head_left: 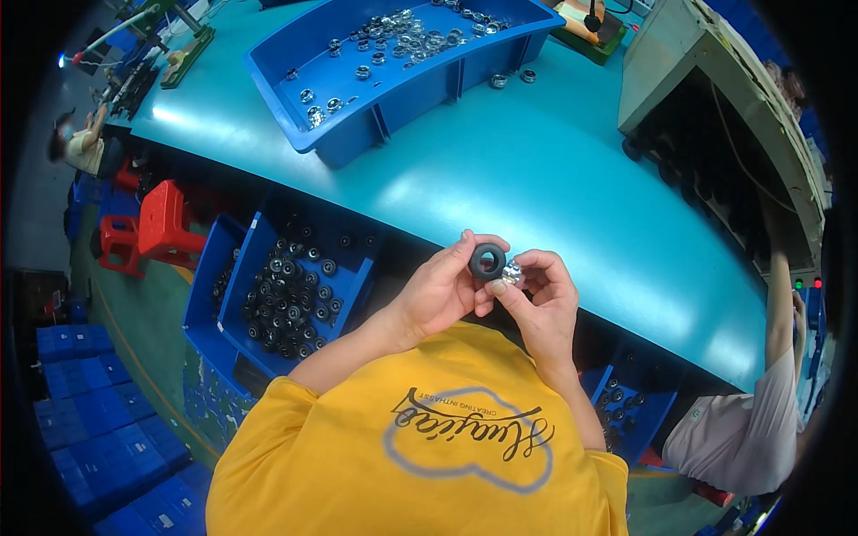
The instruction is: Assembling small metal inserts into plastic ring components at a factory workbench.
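My left hand (440, 288) is closed around a black ring (477, 260), a thick rubber-like tyre with an open hole facing up. Pinched between the thumb and fingers of my right hand (547, 299) is a small shiny metal hub (511, 272), close against the ring's right side. Whether the two parts touch I cannot tell. Both hands are together just over the near edge of the teal tabletop (500, 192). Farther off stands a large blue bin (418, 114) with many similar shiny metal pieces (411, 40) inside.
Two loose metal pieces (499, 81) lie beside the bin. Below the table edge, a blue crate (234, 313) holds black wheels (290, 304); another blue crate (645, 429) sits lower right. A beige machine housing (688, 67) stands right, where a co-worker's arm (779, 295) reaches in. Red stools (165, 223) are left.
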Tool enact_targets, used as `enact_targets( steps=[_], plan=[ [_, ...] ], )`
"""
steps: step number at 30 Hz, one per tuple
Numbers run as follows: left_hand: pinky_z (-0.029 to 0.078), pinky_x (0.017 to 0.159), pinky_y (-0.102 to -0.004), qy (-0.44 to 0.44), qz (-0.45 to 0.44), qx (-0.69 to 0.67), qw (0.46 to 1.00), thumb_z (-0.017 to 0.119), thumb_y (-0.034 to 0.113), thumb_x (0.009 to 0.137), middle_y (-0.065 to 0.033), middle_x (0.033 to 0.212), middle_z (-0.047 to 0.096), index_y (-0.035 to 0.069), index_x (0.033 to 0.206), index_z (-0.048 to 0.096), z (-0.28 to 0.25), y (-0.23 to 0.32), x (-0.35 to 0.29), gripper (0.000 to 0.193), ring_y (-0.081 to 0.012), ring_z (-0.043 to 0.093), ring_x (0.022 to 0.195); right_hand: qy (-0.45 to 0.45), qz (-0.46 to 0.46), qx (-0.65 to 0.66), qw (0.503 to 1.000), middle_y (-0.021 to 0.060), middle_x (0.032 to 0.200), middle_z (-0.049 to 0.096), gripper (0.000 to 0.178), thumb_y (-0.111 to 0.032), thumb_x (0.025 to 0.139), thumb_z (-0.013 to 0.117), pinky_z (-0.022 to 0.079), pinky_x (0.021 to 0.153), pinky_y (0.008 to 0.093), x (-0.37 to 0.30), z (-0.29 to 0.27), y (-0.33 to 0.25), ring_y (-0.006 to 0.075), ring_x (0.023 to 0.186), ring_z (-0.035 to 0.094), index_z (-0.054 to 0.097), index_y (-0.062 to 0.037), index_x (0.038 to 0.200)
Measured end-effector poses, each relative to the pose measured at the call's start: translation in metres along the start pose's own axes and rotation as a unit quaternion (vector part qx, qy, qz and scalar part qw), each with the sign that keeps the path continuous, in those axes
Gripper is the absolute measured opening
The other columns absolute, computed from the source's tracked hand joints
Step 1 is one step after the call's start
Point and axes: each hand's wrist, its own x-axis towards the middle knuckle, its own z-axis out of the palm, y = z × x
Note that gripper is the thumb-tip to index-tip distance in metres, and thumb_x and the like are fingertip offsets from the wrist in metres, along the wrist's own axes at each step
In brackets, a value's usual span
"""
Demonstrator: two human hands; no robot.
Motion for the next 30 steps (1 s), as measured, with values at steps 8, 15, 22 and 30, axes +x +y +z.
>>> enact_targets(
  steps=[8,15,22,30],
  plan=[
    [0.048,0.061,-0.0286,0.012,-0.003,0.029,1.0,0.03,0.055,0.113,-0.0095,0.108,0.068,0.008,0.132,0.057,-0.0044,-0.0029,0.001,0.058,-0.0137,0.063,0.083,-0.001,0.013,0.016,1.0,0.0002,0.098,0.063,0.037,-0.004,0.084,0.087,0.052,0.078,0.0238,-0.0012,-0.0008,-0.0005,0.0076,0.087,0.059,0.063,-0.0019,0.111],
    [0.051,0.062,-0.0305,0.012,-0.001,0.052,0.999,0.03,0.055,0.113,-0.009,0.106,0.068,0.008,0.133,0.056,-0.0021,0.0012,-0.0005,0.058,-0.0147,0.064,0.081,0.001,0.024,0.03,0.999,-0.0001,0.097,0.063,0.037,-0.005,0.083,0.088,0.052,0.079,0.0238,-0.0015,-0.0018,-0.0008,0.0075,0.088,0.059,0.063,-0.0023,0.11],
    [0.051,0.062,-0.0303,-0.003,0.0,0.049,0.999,0.031,0.056,0.112,-0.0083,0.105,0.068,0.007,0.133,0.057,-0.0057,0.0006,0.0009,0.059,-0.0143,0.065,0.083,-0.004,0.026,0.057,0.998,0.0021,0.098,0.066,0.035,-0.002,0.086,0.085,0.053,0.082,0.0251,-0.0011,-0.0002,-0.0058,0.0082,0.089,0.061,0.062,-0.0007,0.112],
    [0.052,0.062,-0.03,0.01,0.006,0.072,0.997,0.035,0.057,0.111,-0.0084,0.104,0.068,0.006,0.135,0.056,-0.0048,0.0008,0.0006,0.061,-0.0141,0.065,0.085,-0.012,0.032,0.067,0.997,0.0025,0.095,0.066,0.035,-0.001,0.087,0.083,0.053,0.083,0.0258,-0.0008,-0.0009,-0.0054,0.0091,0.089,0.062,0.06,-0.0005,0.113]
  ],
)
